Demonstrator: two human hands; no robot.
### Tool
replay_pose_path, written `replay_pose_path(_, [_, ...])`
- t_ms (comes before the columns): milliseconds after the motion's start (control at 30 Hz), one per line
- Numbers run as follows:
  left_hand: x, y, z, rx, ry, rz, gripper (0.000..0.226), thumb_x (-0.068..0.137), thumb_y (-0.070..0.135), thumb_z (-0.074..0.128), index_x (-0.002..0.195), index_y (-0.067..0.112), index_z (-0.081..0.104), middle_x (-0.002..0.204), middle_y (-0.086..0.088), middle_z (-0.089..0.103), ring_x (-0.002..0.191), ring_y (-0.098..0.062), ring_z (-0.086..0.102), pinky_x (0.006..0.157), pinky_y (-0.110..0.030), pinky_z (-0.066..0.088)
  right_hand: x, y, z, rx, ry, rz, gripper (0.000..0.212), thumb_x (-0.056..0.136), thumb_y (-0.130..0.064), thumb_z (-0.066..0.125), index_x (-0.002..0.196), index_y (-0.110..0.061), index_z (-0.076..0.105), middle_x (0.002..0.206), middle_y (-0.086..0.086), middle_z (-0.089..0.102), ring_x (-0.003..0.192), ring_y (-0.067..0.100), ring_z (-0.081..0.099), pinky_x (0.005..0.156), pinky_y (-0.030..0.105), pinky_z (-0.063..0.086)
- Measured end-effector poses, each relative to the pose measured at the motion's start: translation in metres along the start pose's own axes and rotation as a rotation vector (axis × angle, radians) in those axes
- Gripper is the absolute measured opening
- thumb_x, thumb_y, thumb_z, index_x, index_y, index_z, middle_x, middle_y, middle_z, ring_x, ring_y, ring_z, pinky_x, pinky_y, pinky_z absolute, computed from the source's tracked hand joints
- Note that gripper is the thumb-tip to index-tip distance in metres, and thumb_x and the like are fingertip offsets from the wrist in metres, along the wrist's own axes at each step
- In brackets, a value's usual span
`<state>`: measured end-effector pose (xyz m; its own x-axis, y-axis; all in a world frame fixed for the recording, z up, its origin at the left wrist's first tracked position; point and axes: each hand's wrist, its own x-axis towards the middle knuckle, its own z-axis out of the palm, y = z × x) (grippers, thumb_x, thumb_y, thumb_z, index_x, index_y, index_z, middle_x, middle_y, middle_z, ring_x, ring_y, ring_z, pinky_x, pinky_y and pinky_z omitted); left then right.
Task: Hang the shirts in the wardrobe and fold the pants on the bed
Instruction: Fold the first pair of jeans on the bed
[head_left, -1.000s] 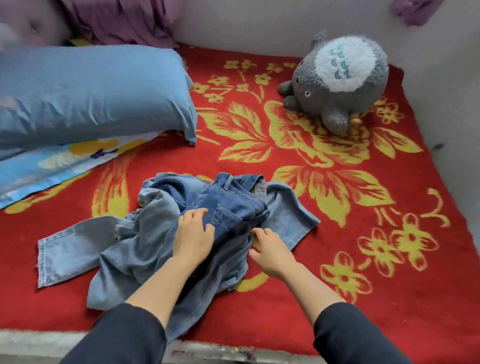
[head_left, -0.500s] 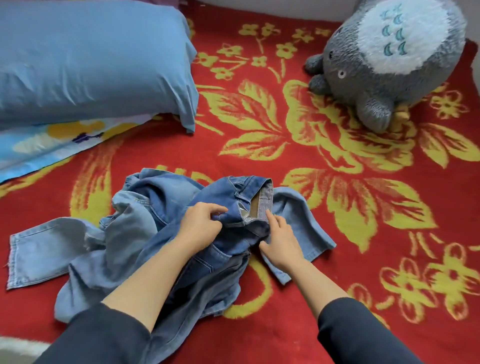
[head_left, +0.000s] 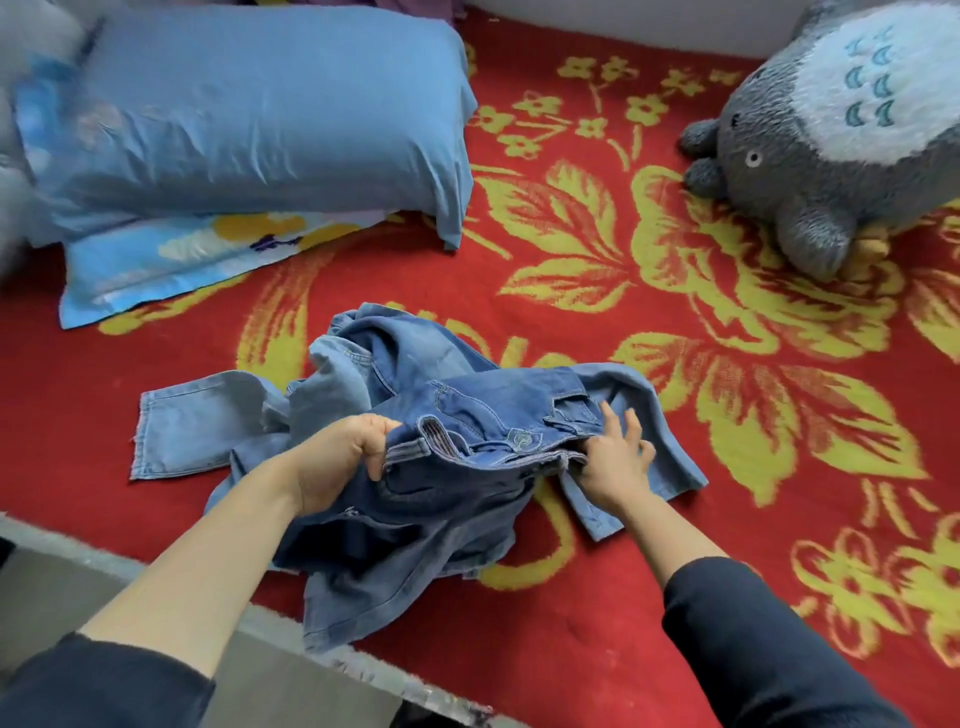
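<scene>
The crumpled blue denim jeans (head_left: 467, 415) lie in a heap on the red, yellow-flowered blanket of the bed (head_left: 623, 597), close to its near edge, with one leg trailing out to the left. The left hand (head_left: 337, 462) grips the left end of the jeans' waistband, fingers curled round the band. The right hand (head_left: 613, 462) lies at the band's right end with its fingers splayed over the denim; whether its thumb hooks the band is hidden. Holding the two ends this way seems meant to draw the waist out straight so the legs can be lined up for folding. Half a second earlier both hands worked close together at the open fly; now they are apart and the band stretches between them, button up. Beyond the jeans to the left sits a plump light-blue pillow (head_left: 260, 114), and beyond them to the right a grey plush toy (head_left: 831, 145).
</scene>
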<state>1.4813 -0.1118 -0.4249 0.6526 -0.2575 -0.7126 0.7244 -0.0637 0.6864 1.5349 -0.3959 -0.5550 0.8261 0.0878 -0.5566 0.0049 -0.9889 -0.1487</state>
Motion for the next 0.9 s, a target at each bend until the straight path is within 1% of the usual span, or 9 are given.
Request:
replay_pose_path(100, [-0.026,0.011,-0.011,0.140,0.046,0.046,0.034,0.044,-0.002,0.045,0.072,-0.004,0.063,0.073,-0.015,0.062,0.068,-0.026,0.060,0.058,-0.024,0.046,-0.028,0.006,-0.035,0.348,-0.043,0.009,0.032,0.091,-0.030,0.056,0.060,-0.020,0.054,0.077,0.009,0.062,0.089,0.032,0.062,0.067,0.034,0.041])
replay_pose_path(200, [-0.050,0.025,-0.014,0.428,0.110,0.096,0.042,0.048,0.008,0.058,0.085,-0.013,0.056,0.080,-0.013,0.060,0.076,-0.026,0.055,0.069,-0.036,0.041,-0.066,0.011,-0.084,0.431,0.143,0.024,0.038,0.081,-0.020,0.061,0.048,-0.013,0.043,0.045,-0.001,0.044,0.050,0.025,0.046,0.046,0.028,0.030])
replay_pose_path(300, [-0.075,0.039,-0.010,0.483,0.164,0.201,0.028,0.068,0.013,0.072,0.094,0.003,0.069,0.092,-0.005,0.073,0.084,-0.020,0.067,0.077,-0.029,0.051,-0.108,0.003,-0.134,0.497,0.377,-0.020,0.022,0.074,-0.015,0.066,0.064,-0.016,0.047,0.056,-0.002,0.049,0.059,0.025,0.049,0.050,0.031,0.035])
replay_pose_path(367, [-0.092,0.053,-0.004,0.611,0.324,0.298,0.010,0.084,0.020,0.069,0.077,0.014,0.068,0.079,0.000,0.068,0.075,-0.016,0.061,0.062,-0.022,0.046,-0.135,-0.003,-0.165,0.455,0.458,-0.061,0.028,0.075,-0.016,0.067,0.087,-0.012,0.042,0.069,0.006,0.055,0.066,0.029,0.053,0.055,0.036,0.038])
replay_pose_path(433, [-0.107,0.069,0.000,0.879,0.581,0.359,0.034,0.090,0.035,0.061,0.062,0.016,0.058,0.070,-0.006,0.060,0.070,-0.024,0.055,0.055,-0.032,0.038,-0.160,-0.007,-0.191,0.281,0.433,-0.118,0.034,0.076,-0.011,0.061,0.099,-0.008,0.036,0.076,0.012,0.055,0.069,0.031,0.053,0.056,0.034,0.038])
replay_pose_path(600, [-0.150,0.116,0.017,1.160,0.997,0.400,0.041,0.092,0.053,0.048,0.097,0.018,0.068,0.105,-0.018,0.064,0.097,-0.041,0.061,0.074,-0.039,0.047,-0.217,-0.013,-0.230,-0.288,0.500,-0.081,0.014,0.083,-0.022,0.053,0.094,-0.018,0.060,0.099,0.006,0.065,0.102,0.029,0.058,0.081,0.038,0.038])
replay_pose_path(667, [-0.166,0.132,0.024,1.112,1.034,0.419,0.041,0.092,0.052,0.048,0.096,0.015,0.065,0.098,-0.019,0.066,0.090,-0.039,0.063,0.066,-0.033,0.042,-0.237,-0.011,-0.244,-0.312,0.622,-0.002,0.017,0.087,-0.023,0.049,0.098,-0.019,0.060,0.101,0.006,0.064,0.111,0.029,0.050,0.088,0.045,0.037])
replay_pose_path(767, [-0.189,0.164,0.046,0.730,0.858,0.574,0.035,0.093,0.042,0.052,0.075,0.013,0.057,0.061,-0.010,0.067,0.053,-0.027,0.064,0.051,-0.029,0.049,-0.266,-0.006,-0.276,0.139,0.729,0.088,0.027,0.086,-0.033,0.046,0.101,-0.015,0.060,0.105,0.015,0.062,0.106,0.035,0.053,0.082,0.041,0.044])
replay_pose_path(900, [-0.207,0.200,0.097,0.332,0.589,0.837,0.027,0.094,0.043,0.050,0.085,0.019,0.060,0.070,-0.007,0.070,0.056,-0.015,0.061,0.060,-0.030,0.048,-0.302,0.007,-0.318,0.991,0.641,0.009,0.016,0.091,-0.019,0.055,0.097,-0.007,0.064,0.091,0.009,0.062,0.083,0.024,0.058,0.063,0.030,0.047])
